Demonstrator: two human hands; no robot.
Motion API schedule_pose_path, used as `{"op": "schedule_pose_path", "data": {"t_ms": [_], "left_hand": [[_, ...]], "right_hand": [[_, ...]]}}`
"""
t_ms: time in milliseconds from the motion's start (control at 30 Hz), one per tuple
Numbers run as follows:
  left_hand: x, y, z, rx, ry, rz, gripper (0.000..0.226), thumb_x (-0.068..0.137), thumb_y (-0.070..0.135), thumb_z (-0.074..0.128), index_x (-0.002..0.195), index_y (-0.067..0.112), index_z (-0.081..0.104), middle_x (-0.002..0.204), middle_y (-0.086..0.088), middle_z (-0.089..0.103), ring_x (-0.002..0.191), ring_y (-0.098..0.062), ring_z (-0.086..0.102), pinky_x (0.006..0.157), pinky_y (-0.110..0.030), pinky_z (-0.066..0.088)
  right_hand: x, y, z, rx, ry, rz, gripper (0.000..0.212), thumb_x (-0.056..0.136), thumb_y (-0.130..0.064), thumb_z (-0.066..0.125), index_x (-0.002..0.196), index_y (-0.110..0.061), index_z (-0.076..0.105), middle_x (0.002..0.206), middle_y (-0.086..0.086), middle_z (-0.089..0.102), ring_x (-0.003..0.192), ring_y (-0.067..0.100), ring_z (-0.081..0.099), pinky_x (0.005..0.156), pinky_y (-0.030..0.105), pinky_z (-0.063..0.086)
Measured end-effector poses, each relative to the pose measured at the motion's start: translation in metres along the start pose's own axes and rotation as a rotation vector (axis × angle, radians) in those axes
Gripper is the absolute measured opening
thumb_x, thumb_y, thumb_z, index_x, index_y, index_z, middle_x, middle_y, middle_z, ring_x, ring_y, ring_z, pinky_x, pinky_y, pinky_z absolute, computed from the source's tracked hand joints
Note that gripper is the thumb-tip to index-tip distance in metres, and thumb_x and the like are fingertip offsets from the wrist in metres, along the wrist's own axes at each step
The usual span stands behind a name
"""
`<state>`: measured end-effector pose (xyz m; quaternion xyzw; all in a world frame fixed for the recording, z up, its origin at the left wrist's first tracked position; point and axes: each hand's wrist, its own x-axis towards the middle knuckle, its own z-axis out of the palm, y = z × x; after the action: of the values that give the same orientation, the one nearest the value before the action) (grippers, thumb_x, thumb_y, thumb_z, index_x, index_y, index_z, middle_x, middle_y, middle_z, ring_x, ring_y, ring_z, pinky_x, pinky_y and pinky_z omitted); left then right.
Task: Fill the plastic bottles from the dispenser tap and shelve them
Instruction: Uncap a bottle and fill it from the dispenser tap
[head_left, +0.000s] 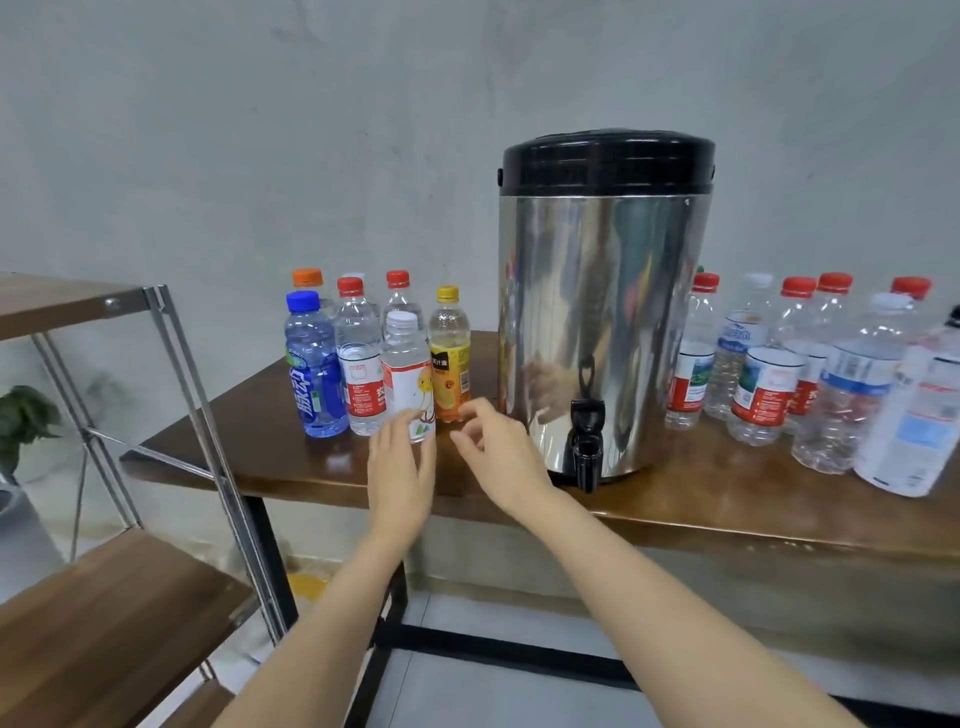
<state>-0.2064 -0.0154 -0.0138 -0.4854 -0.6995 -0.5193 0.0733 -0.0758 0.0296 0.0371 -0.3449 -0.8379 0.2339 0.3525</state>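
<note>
White-capped bottle (407, 374): upright on the table (727, 499), at the front of its cluster and right at the left fingertips. It is capped, and I cannot tell how full it is.
Left hand (402, 467): fingers nearly straight, with the tips against the bottle's lower label. They are not wrapped round it, so nothing is held.
Right hand (501, 447): just right of the bottle, fingers loosely curled on nothing, with the tips near the foot of the yellow-capped bottle (450, 364).
Crowding: the red-capped bottle (358, 374) stands tight against the target on the side away from the right hand. The blue bottle (314, 374) is beyond that.
Risk, toppling: a push from straight fingers rather than a wrap could tip the target back into its neighbours. A right-hand reach could also knock the yellow-capped one over.
Risk, slipping: a low, shallow hold on a smooth label may let the bottle twist or drop on lifting.
Risk, spilling: the tap (587, 441) on the dispenser (602, 312) lies right of both hands, at the table edge. If it is opened before an uncapped mouth sits under the spout, water would fall to the floor.
Risk, shelving: the shelf (104, 597) stands left of the left hand behind a slanted metal post, which a carried bottle could clip.
</note>
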Motion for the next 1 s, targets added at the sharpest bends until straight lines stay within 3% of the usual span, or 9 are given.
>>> {"op": "schedule_pose_path", "data": {"t_ms": [67,167,233,367,500,567,667,833,1000], "left_hand": [[0.022,0.004,-0.01,0.011,-0.02,-0.006,0.036,0.101,0.022,0.055,0.135,0.01,0.05,0.136,-0.007,0.054,0.125,-0.024,0.048,0.099,-0.031,0.038],[0.056,0.007,-0.023,0.027,-0.025,-0.029,0.046,0.099,0.025,0.059,0.141,0.015,0.044,0.142,-0.006,0.05,0.13,-0.022,0.047,0.103,-0.039,0.044],[0.077,0.006,-0.028,0.022,-0.03,-0.026,0.053,0.097,0.025,0.063,0.144,0.018,0.041,0.144,-0.004,0.049,0.13,-0.023,0.049,0.102,-0.043,0.048],[0.113,0.004,-0.029,-0.016,-0.087,-0.037,0.065,0.091,0.029,0.07,0.147,0.022,0.037,0.144,-0.001,0.052,0.126,-0.022,0.055,0.098,-0.047,0.051],[0.132,-0.005,-0.022,0.029,-0.157,-0.054,0.08,0.087,0.029,0.075,0.151,0.019,0.029,0.142,-0.005,0.055,0.12,-0.028,0.06,0.094,-0.051,0.053],[0.137,-0.01,-0.019,0.029,-0.152,-0.046,0.082,0.084,0.028,0.079,0.15,0.018,0.032,0.138,-0.006,0.058,0.118,-0.027,0.061,0.094,-0.048,0.054],[0.14,-0.013,-0.018,0.045,-0.141,-0.004,0.078,0.077,0.027,0.085,0.142,0.019,0.044,0.131,-0.003,0.061,0.117,-0.023,0.06,0.091,-0.043,0.054],[0.126,-0.018,-0.03,0.105,-0.113,0.031,0.067,0.071,0.048,0.085,0.125,0.021,0.059,0.118,0.003,0.063,0.11,-0.019,0.058,0.08,-0.04,0.052],[0.095,-0.024,-0.039,-0.196,-0.133,-0.076,0.068,0.07,0.04,0.088,0.128,0.026,0.056,0.119,0.006,0.066,0.11,-0.016,0.062,0.089,-0.037,0.055]], "right_hand": [[0.02,-0.01,-0.006,-0.033,-0.013,-0.013,0.025,0.097,-0.028,0.056,0.121,-0.021,0.054,0.101,-0.006,0.067,0.092,0.02,0.061,0.081,0.038,0.051],[0.052,-0.021,-0.008,-0.058,-0.034,-0.011,0.026,0.098,-0.029,0.054,0.123,-0.023,0.053,0.107,-0.004,0.067,0.099,0.02,0.061,0.078,0.035,0.049],[0.074,-0.028,-0.004,-0.062,-0.038,-0.018,0.027,0.099,-0.027,0.052,0.125,-0.023,0.052,0.111,-0.002,0.066,0.102,0.023,0.061,0.082,0.038,0.051],[0.122,-0.045,0.003,-0.121,-0.054,-0.093,0.038,0.102,-0.02,0.046,0.139,-0.021,0.044,0.138,0.005,0.053,0.123,0.026,0.053,0.096,0.042,0.046],[0.161,-0.056,0.006,-0.183,-0.175,-0.094,0.046,0.104,-0.033,0.043,0.148,-0.02,0.037,0.146,0.009,0.047,0.131,0.028,0.046,0.101,0.039,0.039],[0.17,-0.055,0.008,-0.178,-0.251,-0.071,0.051,0.101,-0.043,0.047,0.147,-0.022,0.04,0.142,0.01,0.052,0.127,0.029,0.05,0.098,0.039,0.042],[0.17,-0.052,0.01,-0.165,-0.214,-0.068,0.047,0.096,-0.045,0.056,0.136,-0.022,0.049,0.127,0.008,0.061,0.114,0.028,0.056,0.091,0.038,0.046],[0.16,-0.053,0.007,-0.157,-0.202,-0.076,0.04,0.092,-0.042,0.062,0.124,-0.018,0.055,0.116,0.007,0.063,0.109,0.025,0.054,0.093,0.039,0.044],[0.147,-0.068,-0.008,-0.152,-0.316,-0.144,0.043,0.088,-0.044,0.068,0.121,-0.018,0.06,0.117,0.002,0.063,0.106,0.018,0.057,0.091,0.033,0.046]]}}
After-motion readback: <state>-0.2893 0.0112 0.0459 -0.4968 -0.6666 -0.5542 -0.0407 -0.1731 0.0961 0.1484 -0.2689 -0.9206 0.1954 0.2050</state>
